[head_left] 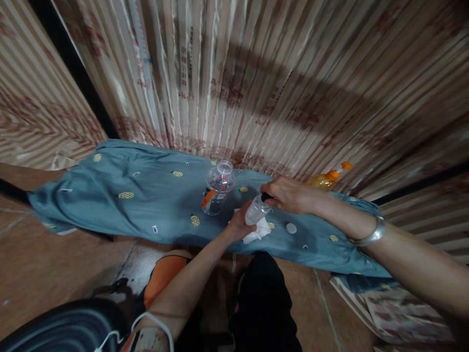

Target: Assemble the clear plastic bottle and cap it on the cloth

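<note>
My left hand (241,222) is wrapped round a small clear bottle (257,210), which it holds tilted above the cloth. At the mouth of that bottle, my right hand (282,195) has its fingers closed on a black cap (266,197); whether the cap is seated or loose cannot be made out. Crumpled white tissue (257,231) lies just under the bottle. A white round disc, perhaps a lid (291,228), rests to the right. Left of my hands stands a larger clear plastic jar (221,183) with an open-looking neck and an orange and black patch low on it.
A teal cloth with pineapple prints (154,200) covers the narrow bench. Behind my right forearm is a yellow bottle with an orange pump top (324,181). A striped curtain (234,73) hangs along the back. A black chair (66,325) is at lower left.
</note>
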Demonstrator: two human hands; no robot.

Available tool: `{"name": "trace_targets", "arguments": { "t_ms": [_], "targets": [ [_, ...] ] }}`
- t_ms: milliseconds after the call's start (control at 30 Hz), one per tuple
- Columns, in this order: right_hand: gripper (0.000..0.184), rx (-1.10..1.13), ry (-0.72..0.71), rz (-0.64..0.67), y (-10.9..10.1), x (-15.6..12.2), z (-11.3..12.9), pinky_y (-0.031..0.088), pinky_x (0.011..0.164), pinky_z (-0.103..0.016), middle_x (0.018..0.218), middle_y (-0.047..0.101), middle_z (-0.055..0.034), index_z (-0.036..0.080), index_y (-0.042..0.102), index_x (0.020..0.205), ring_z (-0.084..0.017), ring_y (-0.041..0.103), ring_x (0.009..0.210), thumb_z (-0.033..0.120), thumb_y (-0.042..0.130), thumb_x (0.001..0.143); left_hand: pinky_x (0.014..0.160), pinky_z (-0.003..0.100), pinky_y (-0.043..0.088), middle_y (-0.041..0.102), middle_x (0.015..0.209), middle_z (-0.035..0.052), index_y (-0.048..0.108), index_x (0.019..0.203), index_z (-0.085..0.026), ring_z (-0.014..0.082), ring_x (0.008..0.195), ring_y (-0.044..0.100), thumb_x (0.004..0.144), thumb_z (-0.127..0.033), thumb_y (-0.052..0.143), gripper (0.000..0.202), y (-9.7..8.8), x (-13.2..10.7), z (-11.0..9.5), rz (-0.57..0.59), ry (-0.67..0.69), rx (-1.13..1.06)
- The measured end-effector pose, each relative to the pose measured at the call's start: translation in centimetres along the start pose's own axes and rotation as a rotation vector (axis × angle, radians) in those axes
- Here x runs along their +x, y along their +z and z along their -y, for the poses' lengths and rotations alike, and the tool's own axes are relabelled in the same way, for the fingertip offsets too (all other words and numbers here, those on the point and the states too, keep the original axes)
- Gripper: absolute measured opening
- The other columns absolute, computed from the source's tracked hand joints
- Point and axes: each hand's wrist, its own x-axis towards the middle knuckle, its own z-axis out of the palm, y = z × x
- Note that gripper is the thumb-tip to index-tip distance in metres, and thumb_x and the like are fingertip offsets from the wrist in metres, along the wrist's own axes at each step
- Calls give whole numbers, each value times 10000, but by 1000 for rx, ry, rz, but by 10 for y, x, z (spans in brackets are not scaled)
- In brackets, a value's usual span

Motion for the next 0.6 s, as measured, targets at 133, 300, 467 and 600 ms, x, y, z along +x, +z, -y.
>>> {"name": "trace_targets", "arguments": {
  "t_ms": [133, 300, 467, 600],
  "targets": [
    [366, -54, 65, -10, 2, 1, -1, 436, 695, -304, 915, 772, -150, 127, 723, 1044, -277, 733, 920, 423, 510, 1015, 1004, 430, 492, 710, 1264, 80, 500, 1426, -201, 297, 1145, 652, 619, -95, 740, 849, 0, -1, 0, -4, 6, -5],
    [250, 15, 0, 8, 0, -1, -1, 447, 721, -286, 993, 778, -126, 135, 695, 1138, -258, 735, 953, 289, 627, 952, 991, 419, 499, 716, 1243, 72, 497, 1425, -203, 287, 1121, 658, 613, -92, 743, 856, 1, 0, 1, -2, 10, -4],
    [339, -12, 59, -1, -1, -2, -1, 447, 702, -302, 992, 778, -152, 122, 692, 1153, -285, 737, 965, 393, 584, 981, 992, 430, 494, 706, 1253, 81, 501, 1414, -192, 298, 1139, 647, 611, -83, 733, 843, 1, 1, 3, -12, 11, 6],
    [283, -14, -5, 1, 2, -1, -1, 435, 698, -287, 976, 785, -130, 138, 704, 1127, -255, 738, 936, 349, 580, 985, 1003, 425, 492, 714, 1231, 70, 523, 1397, -192, 300, 1135, 650, 606, -84, 745, 829, 1, 1, 1, -7, 23, -5]
  ]
}}
